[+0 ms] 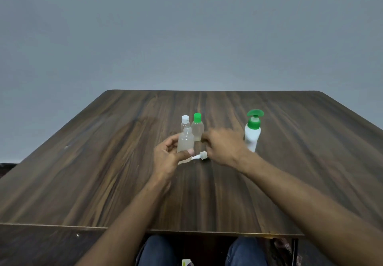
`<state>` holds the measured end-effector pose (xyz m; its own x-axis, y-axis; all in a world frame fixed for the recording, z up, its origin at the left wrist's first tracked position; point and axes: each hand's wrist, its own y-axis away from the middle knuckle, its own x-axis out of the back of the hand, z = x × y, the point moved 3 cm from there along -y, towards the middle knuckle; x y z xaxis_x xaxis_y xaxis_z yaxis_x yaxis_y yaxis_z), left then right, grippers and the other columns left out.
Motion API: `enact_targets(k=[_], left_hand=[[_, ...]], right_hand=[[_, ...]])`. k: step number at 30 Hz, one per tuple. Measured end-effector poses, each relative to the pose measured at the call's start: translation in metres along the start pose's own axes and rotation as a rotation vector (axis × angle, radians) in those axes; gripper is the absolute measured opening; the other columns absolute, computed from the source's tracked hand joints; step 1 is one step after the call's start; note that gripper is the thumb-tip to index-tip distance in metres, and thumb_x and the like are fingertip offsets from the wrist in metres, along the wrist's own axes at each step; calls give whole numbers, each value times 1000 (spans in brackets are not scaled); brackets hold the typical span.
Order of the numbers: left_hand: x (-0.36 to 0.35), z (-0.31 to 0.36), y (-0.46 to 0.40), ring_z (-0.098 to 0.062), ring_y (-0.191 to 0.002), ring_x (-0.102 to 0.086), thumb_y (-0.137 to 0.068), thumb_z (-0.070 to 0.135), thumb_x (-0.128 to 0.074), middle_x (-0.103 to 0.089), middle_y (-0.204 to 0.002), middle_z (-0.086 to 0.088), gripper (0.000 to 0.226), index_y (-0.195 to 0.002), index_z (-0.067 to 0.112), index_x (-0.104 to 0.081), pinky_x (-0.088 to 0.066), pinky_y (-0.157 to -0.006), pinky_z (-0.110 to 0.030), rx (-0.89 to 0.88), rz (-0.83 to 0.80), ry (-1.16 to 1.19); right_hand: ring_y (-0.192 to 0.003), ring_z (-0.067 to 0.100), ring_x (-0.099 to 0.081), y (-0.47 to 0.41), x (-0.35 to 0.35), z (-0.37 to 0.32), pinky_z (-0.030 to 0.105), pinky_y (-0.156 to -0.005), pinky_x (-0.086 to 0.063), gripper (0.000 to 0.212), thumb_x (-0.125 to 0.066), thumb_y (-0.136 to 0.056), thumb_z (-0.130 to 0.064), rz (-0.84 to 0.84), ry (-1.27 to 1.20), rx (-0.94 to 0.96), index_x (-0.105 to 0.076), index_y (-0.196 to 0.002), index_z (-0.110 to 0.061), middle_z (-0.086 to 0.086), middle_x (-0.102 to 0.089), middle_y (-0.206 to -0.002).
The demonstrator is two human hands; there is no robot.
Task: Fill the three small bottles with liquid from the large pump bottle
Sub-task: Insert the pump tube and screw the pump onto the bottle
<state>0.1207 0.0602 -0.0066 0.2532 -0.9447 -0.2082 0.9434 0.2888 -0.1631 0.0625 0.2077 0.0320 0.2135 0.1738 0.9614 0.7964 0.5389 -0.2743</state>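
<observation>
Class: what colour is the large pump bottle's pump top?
Green, on the pump bottle; head view.

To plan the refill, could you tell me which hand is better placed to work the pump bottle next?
Probably the right hand: it is beside the pump bottle and holds nothing I can see, while the left hand has its grip on the uncapped small bottle.

Left hand grips uncapped small bottle, upright, above wooden table. Right hand, knuckles up, beside it; finger state unclear. Sprayer cap lies on table. White-capped bottle, green-capped bottle behind. Pump bottle right.
</observation>
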Motion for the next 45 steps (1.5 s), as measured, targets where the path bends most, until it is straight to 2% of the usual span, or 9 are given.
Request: enact_targets(k=[3, 8, 13, 18, 21, 33, 37, 42, 45], left_hand=[[23, -2, 2, -14, -85, -67, -53, 9, -77, -74, -98, -5, 51, -103, 15, -70, -53, -72, -29, 8, 63, -31], [41, -2, 5, -16, -86, -67, -54, 9, -78, -73, -100, -6, 54, -107, 13, -68, -53, -79, -36, 37, 74, -33], [40, -3, 7, -16, -87, -67, -54, 8, -78, -73, -98, -5, 54, -107, 14, -69, -53, -81, -35, 41, 67, -24], [34, -4, 6, -13, -85, -67, -65, -7, -77, -73, -97, -3, 47, -108, 13, -68, -53, -74, -28, 24, 65, -6], [29, -5, 5, -11, -84, -66, -67, -8, -75, -72, -98, -4, 47, -110, 10, -68, -53, -71, -25, 20, 54, -5], [16, -9, 3, -8, -77, -65, -61, -7, -79, -72, -92, -2, 49, -107, 9, -68, -51, -64, -20, 4, 3, -5], [11, -10, 3, -10, -80, -67, -53, 4, -78, -73, -96, -3, 53, -106, 12, -69, -53, -65, -23, 8, -9, -6], [6, -9, 6, -9, -73, -67, -54, -1, -76, -72, -87, -2, 49, -100, 16, -70, -53, -62, -21, 21, -35, 12], [4, -7, 7, -9, -73, -67, -60, -12, -76, -70, -91, -7, 49, -101, 14, -70, -52, -61, -20, 19, -54, 20]], right_hand=[[-112, 34, -64, 1, -26, 7, 37, -78, -46, 32, -55, -89, -17, -88, -114, -143, -69, -118, -21, 4, -70, -121], [-115, 29, -57, 7, -53, 6, 34, -73, -39, 23, -53, -94, -16, -227, -28, -66, -60, -115, -17, 5, -61, -120], [-96, 32, -62, 2, -54, 15, 33, -64, -36, 14, -57, -92, -25, -131, -103, -115, -66, -94, -15, 10, -68, -98], [-67, 19, -59, -3, -12, 18, 33, -62, -45, 8, -66, -89, -22, 91, -541, -233, -70, -86, -15, -2, -65, -70], [-70, 9, -56, -7, 34, 10, 30, -62, -42, 13, -70, -85, -19, 227, -609, -160, -60, -91, -22, -8, -62, -78], [-51, 6, -41, -20, 126, 7, 27, -55, -34, 5, -77, -81, -20, -30, -520, 25, -74, -76, -20, -4, -57, -62], [-52, 8, -40, -22, 119, 3, 29, -58, -36, 4, -76, -82, -21, -35, -470, 51, -75, -78, -19, -4, -55, -60], [-58, 14, -43, -20, 124, 5, 30, -58, -35, 4, -75, -82, -19, 7, -482, 47, -75, -77, -19, 15, -63, -70], [-56, 11, -42, -20, 129, 8, 27, -54, -35, 4, -74, -83, -20, 18, -455, 48, -74, -78, -18, 11, -62, -69]])
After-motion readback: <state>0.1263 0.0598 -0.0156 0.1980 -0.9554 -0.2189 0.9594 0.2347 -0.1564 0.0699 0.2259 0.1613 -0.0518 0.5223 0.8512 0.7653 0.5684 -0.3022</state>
